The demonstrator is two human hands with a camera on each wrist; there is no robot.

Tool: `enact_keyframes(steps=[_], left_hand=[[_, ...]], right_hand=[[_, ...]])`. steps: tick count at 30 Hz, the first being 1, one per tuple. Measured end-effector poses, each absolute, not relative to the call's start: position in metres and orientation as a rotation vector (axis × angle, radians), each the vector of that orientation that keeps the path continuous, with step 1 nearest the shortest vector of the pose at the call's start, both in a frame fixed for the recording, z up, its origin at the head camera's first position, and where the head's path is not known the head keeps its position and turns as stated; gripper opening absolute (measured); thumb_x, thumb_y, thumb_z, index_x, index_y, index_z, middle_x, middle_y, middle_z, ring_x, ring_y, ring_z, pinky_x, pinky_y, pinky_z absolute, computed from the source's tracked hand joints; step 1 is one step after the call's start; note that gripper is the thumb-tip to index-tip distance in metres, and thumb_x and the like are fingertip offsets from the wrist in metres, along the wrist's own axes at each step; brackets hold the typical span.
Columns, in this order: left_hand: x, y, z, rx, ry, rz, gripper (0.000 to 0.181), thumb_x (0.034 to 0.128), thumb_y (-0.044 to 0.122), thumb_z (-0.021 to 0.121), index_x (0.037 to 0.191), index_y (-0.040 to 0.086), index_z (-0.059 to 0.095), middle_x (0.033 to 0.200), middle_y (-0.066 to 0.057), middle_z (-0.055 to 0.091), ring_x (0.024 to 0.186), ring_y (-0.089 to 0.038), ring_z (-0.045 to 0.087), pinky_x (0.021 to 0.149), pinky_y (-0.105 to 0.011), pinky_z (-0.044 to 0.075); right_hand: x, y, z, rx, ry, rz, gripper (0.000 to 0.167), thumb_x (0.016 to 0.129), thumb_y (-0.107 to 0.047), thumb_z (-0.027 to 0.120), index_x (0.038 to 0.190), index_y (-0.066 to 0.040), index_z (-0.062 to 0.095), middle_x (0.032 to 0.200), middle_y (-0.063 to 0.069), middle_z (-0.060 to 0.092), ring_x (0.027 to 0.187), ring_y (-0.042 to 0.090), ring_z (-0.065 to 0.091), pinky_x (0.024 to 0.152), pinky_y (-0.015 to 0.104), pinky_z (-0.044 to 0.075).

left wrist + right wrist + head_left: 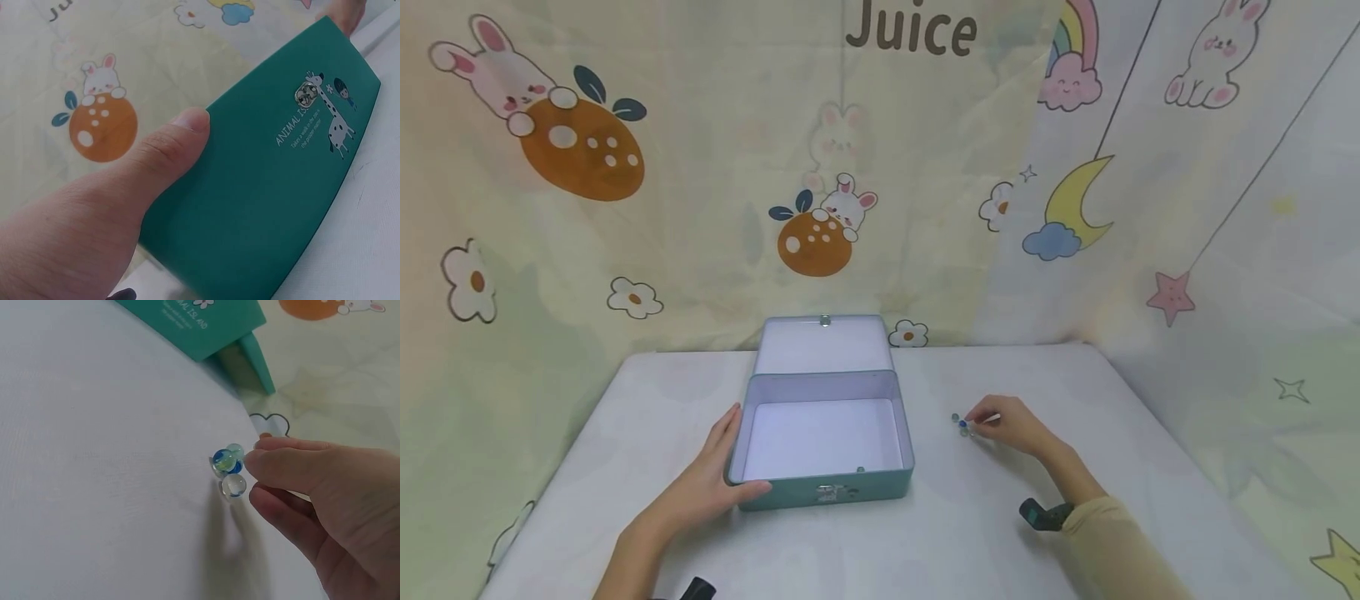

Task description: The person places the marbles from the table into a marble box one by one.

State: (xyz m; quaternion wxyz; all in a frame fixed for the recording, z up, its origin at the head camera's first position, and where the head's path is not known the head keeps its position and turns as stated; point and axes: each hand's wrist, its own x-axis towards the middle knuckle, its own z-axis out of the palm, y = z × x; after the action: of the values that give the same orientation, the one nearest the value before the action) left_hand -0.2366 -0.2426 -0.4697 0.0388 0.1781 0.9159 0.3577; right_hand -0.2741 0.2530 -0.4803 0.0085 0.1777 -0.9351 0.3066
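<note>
A green tin box point(827, 492) lies with its lid raised; one small marble point(861, 470) rests inside near the front wall. My left hand point(700, 487) grips the box's front left corner, thumb on the front face and fingers along the left side. In the left wrist view the thumb of this hand point(125, 181) presses the green front point(250, 187). To the right of the box, my right hand point(1011, 423) is at a small cluster of marbles point(963, 425). The right wrist view shows fingertips of this hand point(250, 478) beside clear and blue marbles point(234, 485), with none visibly held.
The white table point(955, 533) extends around the box. The open lid point(822, 346) leans back near a printed cloth backdrop point(700, 208). Dark wrist devices point(1045, 515) show at both forearms.
</note>
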Motion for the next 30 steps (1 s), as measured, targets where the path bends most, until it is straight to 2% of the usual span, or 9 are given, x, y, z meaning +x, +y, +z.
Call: enact_keyframes(steps=[30], left_hand=[[-0.2378,-0.2428,-0.4696,0.568,2.813,1.095,0.119,0.0737,0.055,0.074,0.153,0.009,-0.002,0.159,-0.016,0.0,0.142,-0.047,0.011,0.107,-0.066,0.022]], right_hand=[[-0.2746,0.2482,-0.4847,0.342,-3.063,0.845,0.014,0.081,-0.007,0.071,0.091,-0.017,0.071,0.09,-0.005,0.068,0.088,0.012,0.064,0.081,0.031,0.055]])
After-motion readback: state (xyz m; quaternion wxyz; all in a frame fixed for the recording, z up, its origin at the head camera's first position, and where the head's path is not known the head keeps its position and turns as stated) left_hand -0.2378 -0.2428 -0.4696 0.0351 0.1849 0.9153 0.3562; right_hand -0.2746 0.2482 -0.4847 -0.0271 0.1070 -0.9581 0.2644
